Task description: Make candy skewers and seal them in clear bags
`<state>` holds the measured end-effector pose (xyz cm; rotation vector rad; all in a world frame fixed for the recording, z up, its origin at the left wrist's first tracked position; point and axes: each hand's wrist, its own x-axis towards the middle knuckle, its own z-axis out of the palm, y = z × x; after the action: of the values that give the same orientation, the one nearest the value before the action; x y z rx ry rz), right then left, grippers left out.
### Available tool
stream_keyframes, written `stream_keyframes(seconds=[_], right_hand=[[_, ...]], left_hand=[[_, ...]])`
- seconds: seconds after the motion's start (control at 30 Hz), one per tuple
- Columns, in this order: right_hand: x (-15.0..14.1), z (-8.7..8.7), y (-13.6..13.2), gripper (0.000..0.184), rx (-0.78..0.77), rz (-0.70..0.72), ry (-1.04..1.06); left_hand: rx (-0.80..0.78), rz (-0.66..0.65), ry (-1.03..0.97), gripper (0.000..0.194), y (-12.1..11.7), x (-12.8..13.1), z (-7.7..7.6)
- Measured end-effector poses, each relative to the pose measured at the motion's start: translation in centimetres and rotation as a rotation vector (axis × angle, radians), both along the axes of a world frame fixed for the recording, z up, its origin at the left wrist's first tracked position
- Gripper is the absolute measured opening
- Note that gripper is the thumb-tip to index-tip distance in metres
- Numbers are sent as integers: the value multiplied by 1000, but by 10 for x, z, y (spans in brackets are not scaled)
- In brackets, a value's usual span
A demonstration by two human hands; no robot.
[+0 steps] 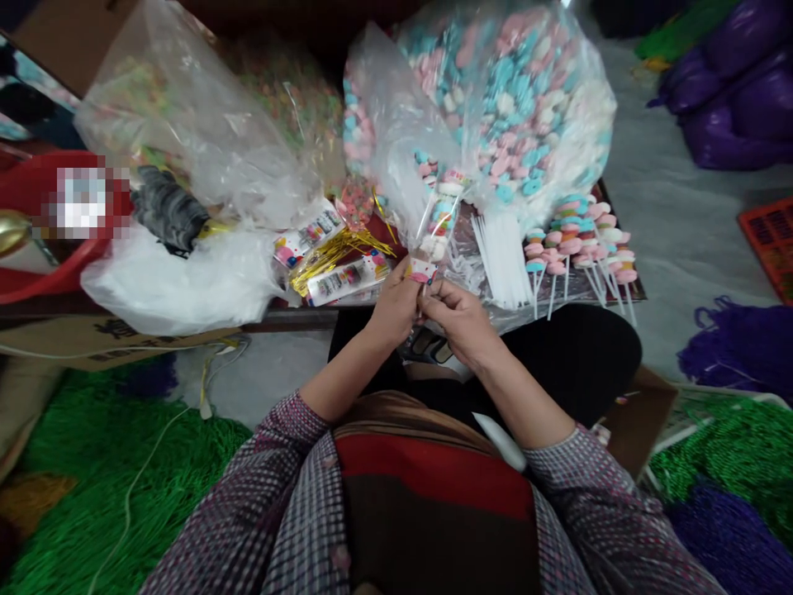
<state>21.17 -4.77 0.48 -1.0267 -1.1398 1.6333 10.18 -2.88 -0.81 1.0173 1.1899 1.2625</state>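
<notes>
Between my hands stands a candy skewer (443, 216), white, blue, red and pink pieces on a stick inside a clear wrapper. My left hand (396, 304) is closed around the lower wrapper, by a small white label with pink and coloured spots (424, 270). The fingers of my right hand (457, 312) pinch together at the stick just below the label; the exact grip is partly hidden. Right of them lies a bundle of white sticks (505, 260). Finished-looking candy skewers (573, 235) lie in a group at the table's right edge.
Behind my hands sits a big clear bag of pink, blue and white candies (514, 99). Gold twist ties (338, 252) and printed label stacks (347, 279) lie to the left, near white plastic bags (186, 277) and a red basin (62, 256). Green strands (130, 487) cover the floor.
</notes>
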Motion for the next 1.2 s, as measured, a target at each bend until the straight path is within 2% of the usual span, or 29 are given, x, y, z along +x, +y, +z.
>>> stream_keyframes(seconds=[0.07,0.13,0.2,0.27,0.33,0.4,0.5,0.63,0.73,0.8,0.87,0.97,1.0,1.1,1.2], right_hand=[[2,-1,-1,28,-16,0,-5],[6,-4,-2,21,43,-8,-115],[11,-8,-3,15,193,-66,-308],[14,-11,-3,14,375,-150,-488],[15,-14,-3,18,515,-214,-599],[14,-17,-3,22,582,-236,-669],[13,-24,-2,29,610,-250,-754],[13,-38,1,37,630,-241,-825],[17,-44,6,43,621,-194,-827],[22,-41,8,42,582,-205,-765],[26,-34,8,41,524,-224,-655],[25,-21,3,37,466,-182,-504],[23,-18,1,36,461,-153,-470],[15,-12,-4,33,450,-94,-398],[11,-10,-6,35,410,-114,-354]], left_hand=[[54,-7,256,22,3,-6,8],[164,-21,608,17,6,-14,16],[222,-72,963,12,8,-19,23],[202,-135,1207,17,7,-22,30],[180,-168,1326,21,4,-21,35],[177,-173,1377,23,1,-20,38],[178,-176,1405,23,-3,-16,40],[181,-171,1405,20,-10,-11,35],[236,-199,1308,16,-19,-9,30],[279,-235,1127,17,-24,-13,27],[264,-182,849,22,-22,-21,26],[162,-11,332,29,-10,-30,26],[116,-14,170,35,-5,-31,27],[-56,-189,-149,53,5,-23,28],[-136,-306,-253,55,4,-10,28]])
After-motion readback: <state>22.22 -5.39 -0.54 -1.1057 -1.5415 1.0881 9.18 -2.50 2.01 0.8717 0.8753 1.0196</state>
